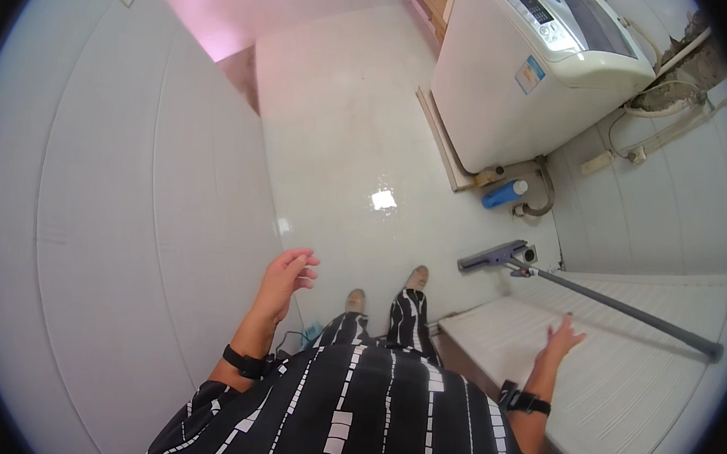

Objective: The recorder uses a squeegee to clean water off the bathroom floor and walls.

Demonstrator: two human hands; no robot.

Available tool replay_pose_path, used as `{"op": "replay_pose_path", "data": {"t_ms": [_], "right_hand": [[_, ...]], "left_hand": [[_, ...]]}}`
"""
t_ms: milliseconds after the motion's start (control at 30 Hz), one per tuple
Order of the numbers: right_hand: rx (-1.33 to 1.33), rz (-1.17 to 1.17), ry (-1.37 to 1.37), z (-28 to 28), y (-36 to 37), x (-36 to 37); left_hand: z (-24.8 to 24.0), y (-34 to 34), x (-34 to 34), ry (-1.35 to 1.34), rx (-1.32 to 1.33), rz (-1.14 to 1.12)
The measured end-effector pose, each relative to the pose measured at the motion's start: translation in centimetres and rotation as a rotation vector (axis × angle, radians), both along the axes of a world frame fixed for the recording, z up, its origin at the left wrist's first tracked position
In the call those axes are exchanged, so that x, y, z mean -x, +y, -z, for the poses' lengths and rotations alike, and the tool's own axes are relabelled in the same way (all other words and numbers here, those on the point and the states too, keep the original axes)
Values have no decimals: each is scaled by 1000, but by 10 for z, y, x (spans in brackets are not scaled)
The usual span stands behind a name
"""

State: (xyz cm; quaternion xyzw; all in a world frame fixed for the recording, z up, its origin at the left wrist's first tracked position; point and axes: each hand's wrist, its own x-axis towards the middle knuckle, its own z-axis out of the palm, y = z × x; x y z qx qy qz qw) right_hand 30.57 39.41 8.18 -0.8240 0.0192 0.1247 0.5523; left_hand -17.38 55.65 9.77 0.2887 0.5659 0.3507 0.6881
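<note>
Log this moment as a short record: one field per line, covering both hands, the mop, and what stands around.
setting: tiled room with a glossy white floor
left hand: open, empty, raised near the white wall panel
right hand: open, empty, fingers spread above the white ribbed platform, close to the mop handle, not gripping it
mop: grey, flat head by the platform's far corner, long handle slanting to the right
washing machine: white top-loader, upper right
blue bottle: on the floor at the machine's base
wrists: a dark band on each
</note>
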Motion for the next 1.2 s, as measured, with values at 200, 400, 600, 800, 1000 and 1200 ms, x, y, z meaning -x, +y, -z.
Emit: {"op": "replay_pose_path", "data": {"t_ms": [200, 400, 600, 800, 1000, 1200], "right_hand": [[17, 506, 6, 17, 33, -119], [219, 665, -139, 15, 47, -183], [-61, 676, -302, 34, 20, -239], [-322, 508, -267, 38, 33, -229], [-234, 383, -359, -13, 99, -152], [-338, 237, -566, -84, 151, -94]], "left_hand": [[-6, 64, -52, 62, -73, 92], [-21, 92, -105, 140, -17, 122], [-22, 129, -137, 150, -15, 161], [-30, 165, -153, 144, -52, 206], [-24, 214, -173, 148, -148, 502], [-29, 288, -168, 248, -301, 605]]}}
